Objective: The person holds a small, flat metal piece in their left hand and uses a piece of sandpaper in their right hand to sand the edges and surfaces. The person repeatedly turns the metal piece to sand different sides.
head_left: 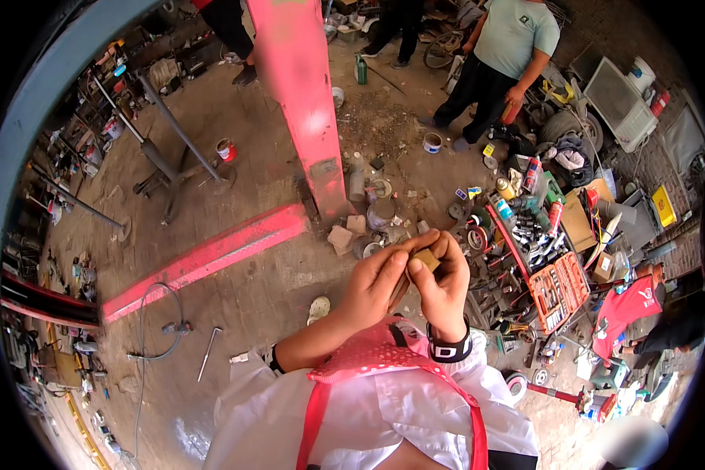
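Partly finger-hidden — a small, flat-faced tan piece [427,259] — pinched in the grip of left hand [377,280] and right hand [445,288].

I am standing in a workshop, much like a repair garage: a thick pink steel post [305,102] rises from the grimy floor [247,301] ahead of me, with a long pink beam [211,257] at its foot. To my right are an open orange case [576,283] of metal tools [552,298] and some spray cans [533,174]; to my left lies a hose [142,319].
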`<act>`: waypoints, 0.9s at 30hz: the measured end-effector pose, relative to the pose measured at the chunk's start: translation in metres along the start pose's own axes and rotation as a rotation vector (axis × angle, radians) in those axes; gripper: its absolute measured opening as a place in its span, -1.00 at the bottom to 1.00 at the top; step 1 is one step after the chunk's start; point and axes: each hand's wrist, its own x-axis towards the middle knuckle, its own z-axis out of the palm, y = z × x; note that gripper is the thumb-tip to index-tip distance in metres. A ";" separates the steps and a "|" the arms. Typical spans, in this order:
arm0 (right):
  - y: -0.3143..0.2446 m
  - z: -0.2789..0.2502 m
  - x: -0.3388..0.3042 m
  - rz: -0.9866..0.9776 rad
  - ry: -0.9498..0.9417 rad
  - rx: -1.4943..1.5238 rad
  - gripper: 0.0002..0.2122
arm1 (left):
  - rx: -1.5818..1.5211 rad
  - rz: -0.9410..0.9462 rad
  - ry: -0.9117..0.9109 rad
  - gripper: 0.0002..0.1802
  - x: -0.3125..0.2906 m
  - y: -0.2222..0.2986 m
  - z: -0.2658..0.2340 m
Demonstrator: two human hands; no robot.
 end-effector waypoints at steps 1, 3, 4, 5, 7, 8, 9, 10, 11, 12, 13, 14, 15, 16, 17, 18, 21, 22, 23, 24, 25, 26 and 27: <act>0.002 -0.001 -0.003 0.001 -0.025 -0.005 -0.79 | -0.021 -0.005 -0.017 -0.56 0.000 -0.001 0.000; 0.012 0.000 -0.013 -0.007 -0.073 -0.018 -0.79 | -0.034 -0.019 0.003 -0.56 -0.002 0.002 0.000; 0.019 0.002 -0.018 -0.022 -0.074 0.033 -0.78 | -0.056 0.000 0.008 -0.55 -0.001 0.001 0.000; 0.017 0.001 -0.017 -0.011 -0.078 0.026 -0.79 | -0.057 0.017 0.010 -0.54 0.001 0.001 0.001; 0.011 0.000 -0.011 0.107 -0.003 0.118 -0.79 | -0.036 0.043 0.027 -0.51 0.002 -0.001 0.002; 0.001 0.004 -0.003 0.059 0.025 0.122 -0.80 | -0.014 0.052 0.034 -0.48 0.002 -0.002 0.004; 0.000 0.003 0.000 0.059 0.012 0.103 -0.80 | 0.004 0.057 0.032 -0.47 0.004 0.001 0.003; 0.003 0.001 -0.004 0.048 -0.020 0.059 -0.79 | 0.020 0.055 0.033 -0.46 0.004 0.003 0.003; 0.009 -0.001 -0.011 0.036 -0.052 0.015 -0.79 | 0.035 0.048 0.036 -0.45 0.002 0.003 0.004; 0.017 0.002 -0.016 -0.040 -0.087 0.001 -0.78 | 0.049 0.049 0.051 -0.45 0.002 0.001 0.003; 0.019 0.000 -0.017 -0.051 -0.090 -0.016 -0.79 | 0.064 0.049 0.066 -0.46 0.002 -0.001 0.002; 0.016 -0.002 -0.014 0.012 -0.062 0.010 -0.79 | 0.040 0.023 0.040 -0.48 0.003 -0.002 0.002; 0.010 -0.003 -0.013 0.083 -0.038 0.041 -0.79 | 0.019 -0.005 0.021 -0.49 0.002 -0.004 0.001; 0.004 -0.001 -0.007 0.105 0.016 0.111 -0.79 | -0.026 -0.048 -0.013 -0.53 -0.001 -0.003 -0.001; 0.002 -0.003 -0.002 0.018 -0.009 0.024 -0.78 | -0.072 -0.090 -0.048 -0.56 -0.002 -0.002 -0.003; 0.004 -0.002 -0.004 0.054 0.000 0.062 -0.78 | -0.052 -0.074 -0.065 -0.57 0.001 -0.003 -0.007; 0.018 -0.003 -0.019 -0.014 -0.099 0.011 -0.76 | -0.040 0.029 0.009 -0.57 0.002 -0.002 0.001; 0.017 -0.006 -0.018 0.018 -0.096 -0.001 -0.76 | -0.021 0.006 -0.005 -0.57 0.001 -0.002 0.000; 0.013 -0.006 -0.013 0.013 -0.044 0.019 -0.76 | 0.000 -0.014 -0.021 -0.57 0.002 -0.002 -0.001; 0.006 -0.003 -0.003 0.009 0.005 0.050 -0.75 | -0.040 -0.068 -0.057 -0.57 0.001 -0.001 -0.003; 0.002 -0.001 0.002 0.006 0.054 0.080 -0.75 | -0.031 -0.082 -0.043 -0.56 0.000 -0.002 -0.003; 0.004 -0.001 0.001 0.018 0.066 0.073 -0.74 | -0.026 -0.098 -0.027 -0.55 -0.003 -0.004 -0.003; 0.004 0.000 -0.002 0.021 0.048 0.033 -0.74 | -0.021 -0.113 -0.018 -0.54 -0.003 -0.006 -0.003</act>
